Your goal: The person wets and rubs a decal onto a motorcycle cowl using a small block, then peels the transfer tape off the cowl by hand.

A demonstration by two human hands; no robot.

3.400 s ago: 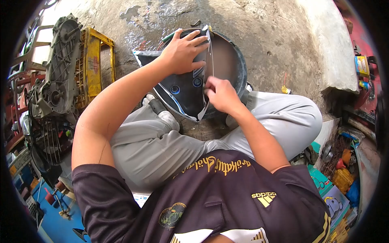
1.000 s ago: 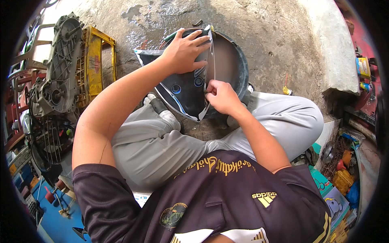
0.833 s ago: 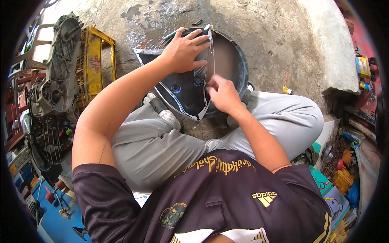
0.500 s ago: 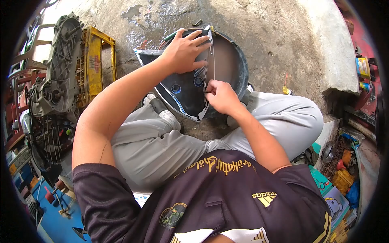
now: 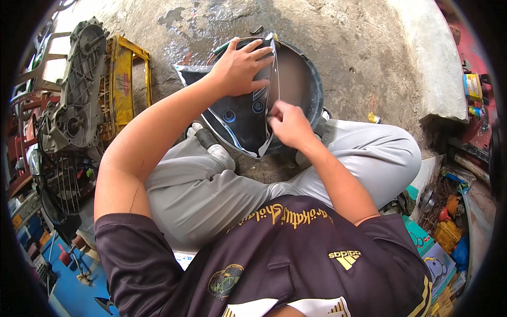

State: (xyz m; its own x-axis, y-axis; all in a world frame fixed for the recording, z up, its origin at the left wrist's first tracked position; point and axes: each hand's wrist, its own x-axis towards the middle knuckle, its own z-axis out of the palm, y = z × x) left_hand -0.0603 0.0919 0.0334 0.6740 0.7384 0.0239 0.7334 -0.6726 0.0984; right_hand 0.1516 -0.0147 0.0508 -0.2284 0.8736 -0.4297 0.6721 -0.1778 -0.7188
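Observation:
A dark, glossy motorcycle fairing panel (image 5: 222, 113) with pale edges and two round holes lies across a round black basin (image 5: 317, 87). Murky brownish water (image 5: 294, 76) fills the part of the basin that shows. My left hand (image 5: 242, 67) is open, fingers spread flat on the panel's upper part. My right hand (image 5: 291, 126) is closed against the panel's right edge, its fingertips bent in towards the rim. Whatever those fingers may hold is hidden.
A grey metal engine casing (image 5: 79, 90) and a yellow crate (image 5: 127, 79) stand to the left. On the right are a concrete ledge (image 5: 428, 58) and a pile of assorted parts (image 5: 449, 222). My bent legs (image 5: 364, 148) flank the basin, and the concrete floor (image 5: 359, 47) is partly wet.
My right hand has shifted slightly and its knuckles have lifted along the panel's edge. The left hand and the panel look the same.

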